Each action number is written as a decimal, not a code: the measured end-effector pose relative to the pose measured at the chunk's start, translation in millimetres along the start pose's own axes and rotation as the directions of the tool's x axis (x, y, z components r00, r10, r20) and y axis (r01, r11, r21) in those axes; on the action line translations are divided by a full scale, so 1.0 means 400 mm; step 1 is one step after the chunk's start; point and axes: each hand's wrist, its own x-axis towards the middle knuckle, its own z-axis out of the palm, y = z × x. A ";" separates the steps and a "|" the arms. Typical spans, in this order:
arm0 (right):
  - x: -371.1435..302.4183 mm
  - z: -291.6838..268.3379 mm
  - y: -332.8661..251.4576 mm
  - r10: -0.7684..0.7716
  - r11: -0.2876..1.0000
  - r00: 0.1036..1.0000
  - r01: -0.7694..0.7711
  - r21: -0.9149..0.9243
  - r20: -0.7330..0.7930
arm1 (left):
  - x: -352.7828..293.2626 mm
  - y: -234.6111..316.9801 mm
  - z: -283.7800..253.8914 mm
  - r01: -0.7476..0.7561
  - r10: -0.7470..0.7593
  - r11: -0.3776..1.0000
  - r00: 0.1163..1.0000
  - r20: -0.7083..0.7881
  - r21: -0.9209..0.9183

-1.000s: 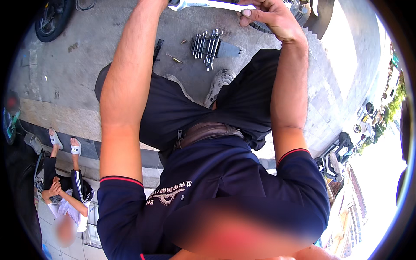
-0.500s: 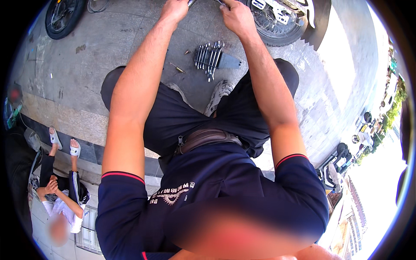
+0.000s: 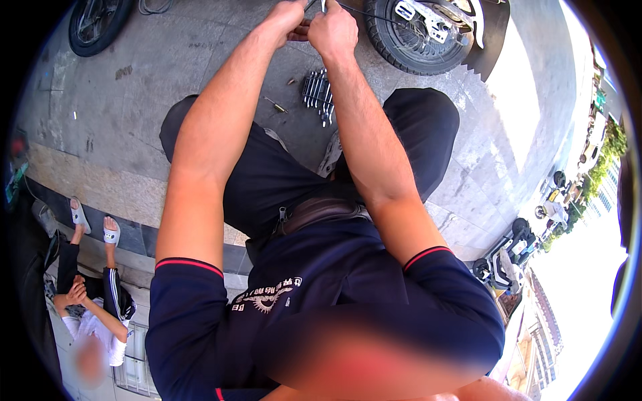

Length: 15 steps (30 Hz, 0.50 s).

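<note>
My left hand [image 3: 286, 21] and right hand [image 3: 334, 32] were curled closer together than a second earlier; I could not tell whether either clutched anything. More of the wheel [image 3: 382, 45] showed to the right. My right forearm [image 3: 364, 120] now partly covered the spanner set [image 3: 317, 90]. A bright metal piece [image 3: 324, 5] poked up beside my right hand, at the upper edge.

Grey tiled floor [image 3: 154, 80], partly sunlit
</note>
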 end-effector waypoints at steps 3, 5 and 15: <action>0.005 -0.013 -0.025 0.021 1.000 1.000 -0.021 -0.008 0.022 | 0.027 -0.003 -0.005 0.024 -0.024 1.000 1.000 0.011 -0.003; 0.007 -0.009 -0.010 -0.015 0.999 1.000 0.014 -0.038 -0.020 | 0.042 -0.015 0.005 0.007 -0.007 1.000 1.000 0.001 0.029; -0.010 -0.079 -0.086 0.079 0.997 0.994 -0.078 -0.020 0.073 | 0.051 0.004 0.031 0.033 -0.035 0.986 0.999 -0.006 -0.163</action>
